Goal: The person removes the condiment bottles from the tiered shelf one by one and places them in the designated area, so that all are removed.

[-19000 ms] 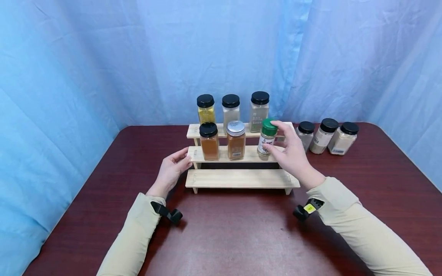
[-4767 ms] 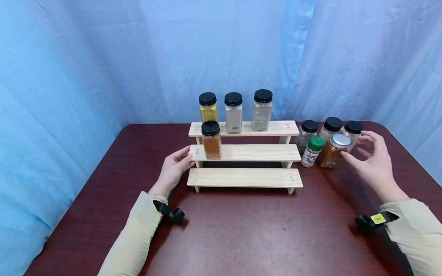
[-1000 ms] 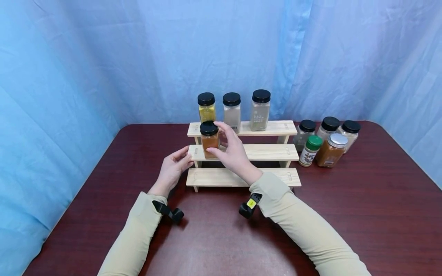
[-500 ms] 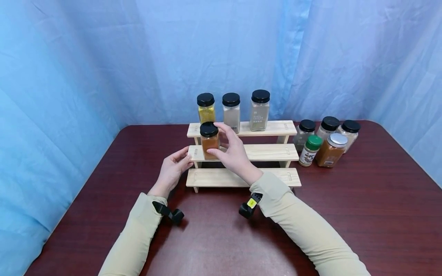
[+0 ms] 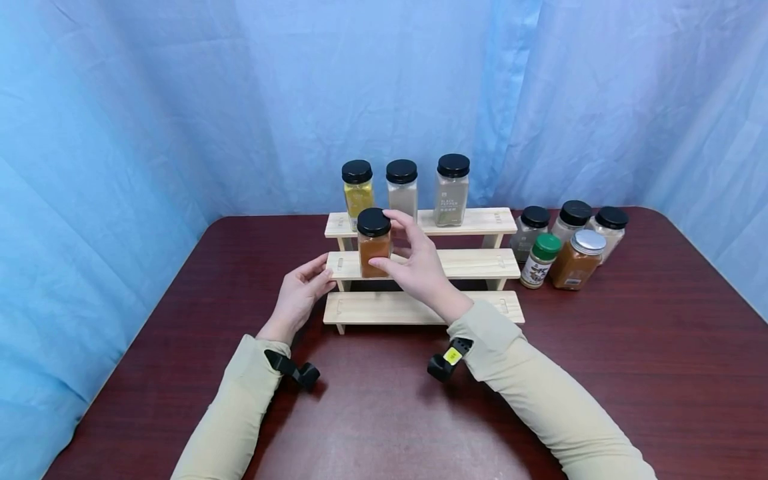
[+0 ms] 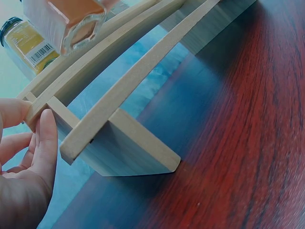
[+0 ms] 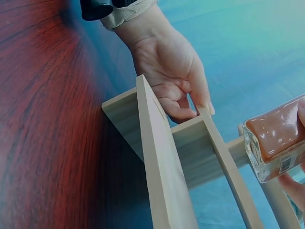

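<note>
My right hand (image 5: 423, 270) pinches a square spice jar (image 5: 373, 250) of orange-brown powder with a black lid. The jar is upright over the left part of the middle tier; its bare underside shows in the right wrist view, lifted off the wood. With thumb and fingers, my left hand (image 5: 297, 293) grips the left end of the middle tier of a three-step wooden rack (image 5: 468, 263). On the top tier stand three black-lidded jars: a yellow one (image 5: 359, 198), a greyish one (image 5: 402, 197) and a black pepper jar (image 5: 451, 200).
Right of the rack, several jars stand grouped on the dark red table (image 5: 384, 413). A green-capped jar (image 5: 536, 270) and a silver-lidded orange jar (image 5: 574, 267) are in front, black-lidded jars (image 5: 607, 233) behind. A blue curtain (image 5: 384, 100) hangs beyond.
Green-capped and silver-lidded jars have gone from the middle tier to the table at right. Just now my right hand has lifted the orange-brown jar, shifting slightly right. My left hand stays put.
</note>
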Demonstrator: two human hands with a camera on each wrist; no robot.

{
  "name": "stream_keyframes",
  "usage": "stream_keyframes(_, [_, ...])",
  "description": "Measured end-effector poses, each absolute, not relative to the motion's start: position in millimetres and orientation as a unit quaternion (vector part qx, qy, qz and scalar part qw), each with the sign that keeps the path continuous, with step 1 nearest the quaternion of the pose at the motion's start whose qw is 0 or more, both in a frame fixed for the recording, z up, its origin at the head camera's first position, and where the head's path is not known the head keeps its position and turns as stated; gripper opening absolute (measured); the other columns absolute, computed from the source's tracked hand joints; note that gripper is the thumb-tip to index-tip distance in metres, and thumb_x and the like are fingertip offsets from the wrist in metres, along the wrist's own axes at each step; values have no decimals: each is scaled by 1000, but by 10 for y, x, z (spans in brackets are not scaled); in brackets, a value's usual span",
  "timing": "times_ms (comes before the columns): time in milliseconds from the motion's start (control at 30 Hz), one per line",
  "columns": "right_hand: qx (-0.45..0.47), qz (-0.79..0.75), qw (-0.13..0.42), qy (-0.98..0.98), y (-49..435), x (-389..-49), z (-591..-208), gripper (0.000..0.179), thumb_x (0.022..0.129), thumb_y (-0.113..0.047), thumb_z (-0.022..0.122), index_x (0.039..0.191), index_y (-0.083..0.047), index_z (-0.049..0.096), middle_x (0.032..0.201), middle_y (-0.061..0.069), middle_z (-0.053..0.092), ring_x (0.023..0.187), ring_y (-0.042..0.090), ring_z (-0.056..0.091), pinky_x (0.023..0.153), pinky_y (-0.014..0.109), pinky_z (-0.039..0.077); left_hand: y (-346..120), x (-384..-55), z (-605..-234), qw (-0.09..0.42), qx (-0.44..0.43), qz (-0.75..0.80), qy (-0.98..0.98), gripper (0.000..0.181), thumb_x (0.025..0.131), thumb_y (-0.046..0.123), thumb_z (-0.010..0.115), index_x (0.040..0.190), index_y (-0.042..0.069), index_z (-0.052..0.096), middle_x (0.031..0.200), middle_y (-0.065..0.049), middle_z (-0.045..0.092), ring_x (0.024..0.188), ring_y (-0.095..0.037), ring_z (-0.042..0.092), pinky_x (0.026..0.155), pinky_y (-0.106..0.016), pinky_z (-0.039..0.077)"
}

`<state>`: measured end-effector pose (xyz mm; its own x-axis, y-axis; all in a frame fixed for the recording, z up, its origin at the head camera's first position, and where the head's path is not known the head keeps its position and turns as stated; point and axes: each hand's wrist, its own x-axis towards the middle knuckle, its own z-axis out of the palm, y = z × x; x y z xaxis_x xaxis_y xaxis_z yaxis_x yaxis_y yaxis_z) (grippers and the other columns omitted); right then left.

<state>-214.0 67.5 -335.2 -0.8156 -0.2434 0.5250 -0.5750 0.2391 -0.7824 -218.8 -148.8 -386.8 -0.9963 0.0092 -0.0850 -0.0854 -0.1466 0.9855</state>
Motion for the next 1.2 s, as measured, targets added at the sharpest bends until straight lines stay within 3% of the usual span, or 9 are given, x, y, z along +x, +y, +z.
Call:
stream_keyframes(400, [231, 561, 131, -784, 882, -2046, -3365, 72, 78, -2, 75, 139, -15, 40, 126, 15, 50, 113, 30, 56, 92, 44, 53, -1492, -2195, -3880, 30, -21, 760, 649, 49, 95, -5, 50, 142, -2, 39, 98, 0, 50, 82, 0, 59, 75, -13, 54])
stream_keyframes(867, [228, 559, 126, -787, 1239, -1860, -3419, 75, 75, 6, 75, 139, -9, 39, 127, 16, 52, 115, 28, 54, 90, 48, 53, -1483, -2211, -3892, 27, -24, 762, 647, 48, 95, -5, 49, 142, -3, 39, 95, 1, 49, 80, 0, 59, 74, -13, 54])
stream_keyframes(1033, [226, 542, 139, -797, 1403, -1790, -3449, 75, 74, 8, 75, 138, -8, 39, 128, 14, 52, 111, 11, 54, 88, 45, 54, -1473, -2208, -3885, 26, -27, 764, 644, 48, 94, -5, 50, 141, -3, 40, 94, 1, 49, 79, 0, 58, 73, -13, 54])
stream_keyframes(1200, [219, 526, 138, -810, 1552, -1701, -3459, 75, 75, 9, 74, 138, -8, 39, 127, 14, 52, 107, -8, 49, 85, 19, 53, -1477, -2200, -3887, 24, -27, 764, 644, 48, 95, -6, 49, 141, -3, 39, 94, 2, 49, 79, 0, 58, 73, -13, 54])
